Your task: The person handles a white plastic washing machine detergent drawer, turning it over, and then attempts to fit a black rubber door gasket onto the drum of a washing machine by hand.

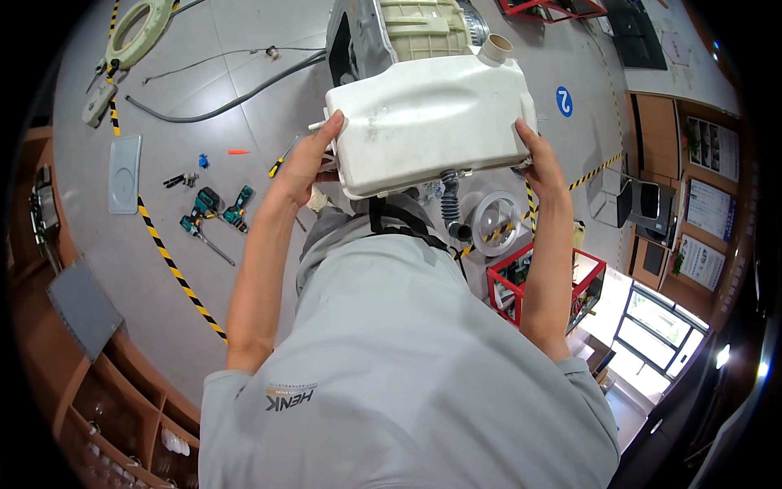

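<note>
Between my two hands I hold a white plastic tank-like housing (432, 118) in front of me. My left hand (308, 165) grips its left end, thumb on top. On the opposite end, my right hand (543, 165) presses with its thumb up and its fingers hidden beneath. A short beige spout (495, 49) sticks up at the housing's far right corner. From its near edge hangs a grey corrugated hose (450, 204). Just beyond stands a partly stripped machine (358, 37) with a grey metal cabinet and a ribbed cream tub (428, 28).
Left on the floor lie cordless drills (204, 208), a yellow screwdriver (283, 157), a grey hose (220, 107), a flat grey panel (125, 175) and a cream ring (138, 33). To the right are a clear round door glass (495, 224) and a red-framed tool box (505, 281).
</note>
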Motion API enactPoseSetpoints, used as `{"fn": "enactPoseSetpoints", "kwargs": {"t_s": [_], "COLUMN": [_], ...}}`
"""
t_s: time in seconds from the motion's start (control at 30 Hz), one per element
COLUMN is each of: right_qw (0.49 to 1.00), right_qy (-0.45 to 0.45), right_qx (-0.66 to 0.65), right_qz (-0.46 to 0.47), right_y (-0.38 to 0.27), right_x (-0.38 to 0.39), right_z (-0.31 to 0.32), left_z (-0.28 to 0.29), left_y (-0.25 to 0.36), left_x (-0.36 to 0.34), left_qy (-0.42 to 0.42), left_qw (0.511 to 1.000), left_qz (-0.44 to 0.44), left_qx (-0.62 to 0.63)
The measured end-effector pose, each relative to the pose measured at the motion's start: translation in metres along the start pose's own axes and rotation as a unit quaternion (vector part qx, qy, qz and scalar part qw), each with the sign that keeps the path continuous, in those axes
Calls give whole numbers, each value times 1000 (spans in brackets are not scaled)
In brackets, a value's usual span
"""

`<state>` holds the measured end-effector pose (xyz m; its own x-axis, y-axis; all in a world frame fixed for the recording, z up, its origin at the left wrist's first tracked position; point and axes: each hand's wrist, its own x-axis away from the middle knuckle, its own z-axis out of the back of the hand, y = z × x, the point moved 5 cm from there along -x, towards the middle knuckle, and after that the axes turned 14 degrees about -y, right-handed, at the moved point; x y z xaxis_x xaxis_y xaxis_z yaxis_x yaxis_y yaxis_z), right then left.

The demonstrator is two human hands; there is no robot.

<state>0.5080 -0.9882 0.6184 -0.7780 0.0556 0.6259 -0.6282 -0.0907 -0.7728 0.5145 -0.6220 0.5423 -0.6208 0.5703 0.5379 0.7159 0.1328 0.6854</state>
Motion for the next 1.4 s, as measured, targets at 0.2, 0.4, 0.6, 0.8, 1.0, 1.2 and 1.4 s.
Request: {"fn": "enactPoseSetpoints", "kwargs": {"t_s": [0.2, 0.4, 0.6, 0.8, 1.0, 1.2, 1.4], "right_qw": [1000, 999, 996, 996, 992, 996, 996], "right_qy": [-11, -4, 9, 4, 39, 70, 66], "right_qx": [-21, -47, -83, -84, -116, -43, 65], "right_qz": [-15, 2, 14, 15, 32, 35, -4], "right_y": [3, 8, 12, 17, 32, 18, -4], "right_x": [3, 4, 11, 10, 16, 39, 34], "right_z": [-2, 1, 1, 9, 34, 51, 62], "left_z": [2, 2, 6, 3, -16, -50, -67], "left_y": [0, 0, -9, -19, -38, -66, -92], "left_x": [-3, -5, -13, -10, -4, -14, -26], "left_qy": [-9, -16, -46, -52, -81, -157, -223], "left_qw": [1000, 1000, 998, 997, 995, 986, 968], "left_qz": [11, 6, -12, -6, 5, 58, 106], "left_qx": [-7, -5, 46, 58, 53, 29, 51]}}
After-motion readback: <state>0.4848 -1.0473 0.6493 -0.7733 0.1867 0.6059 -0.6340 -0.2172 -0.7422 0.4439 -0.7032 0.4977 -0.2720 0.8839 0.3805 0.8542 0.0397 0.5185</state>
